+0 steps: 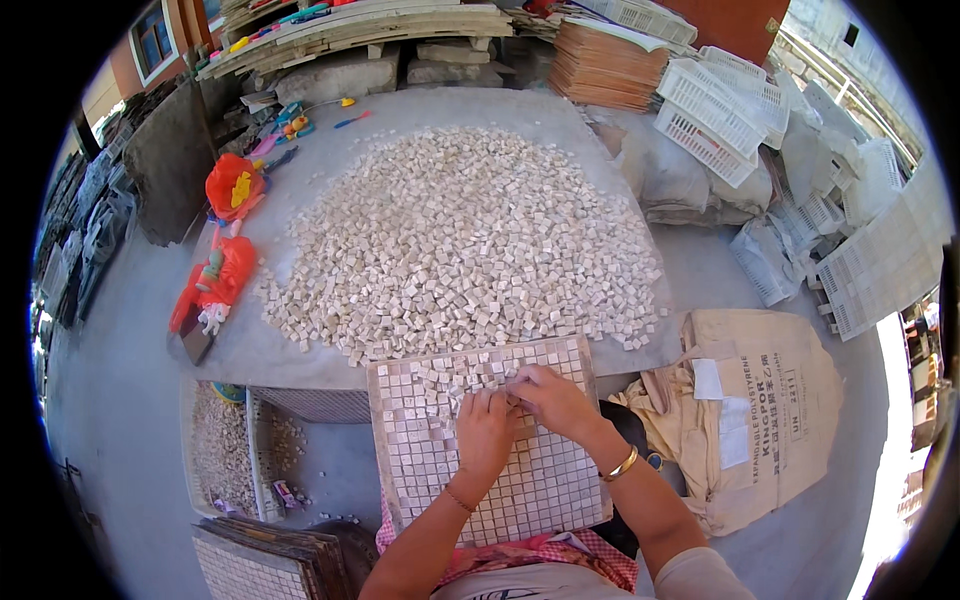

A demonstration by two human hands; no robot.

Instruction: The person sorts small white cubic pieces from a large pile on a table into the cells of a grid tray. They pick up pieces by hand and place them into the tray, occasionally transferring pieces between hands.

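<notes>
A square mosaic tray (480,495) rests tilted against the near table edge, its grid largely filled with small pale stone tiles. Loose tiles (437,378) lie on top of its upper part. My left hand (486,430) is on the middle of the grid, fingers bent and close together over the tiles. Just to its right, my right hand (556,400) has thumb and fingers pinched at the tiles, almost touching the left. Whatever small piece either hand holds is hidden under the fingers. Beyond the tray spreads a big heap of loose stone tiles (470,240).
The heap sits on a grey stone table (330,140). Red plastic bags and toys (228,270) lie at its left. A white crate (222,450) of tile bits and stacked filled trays (250,560) are lower left. Right are a tan sack (790,430) and white plastic baskets (712,120).
</notes>
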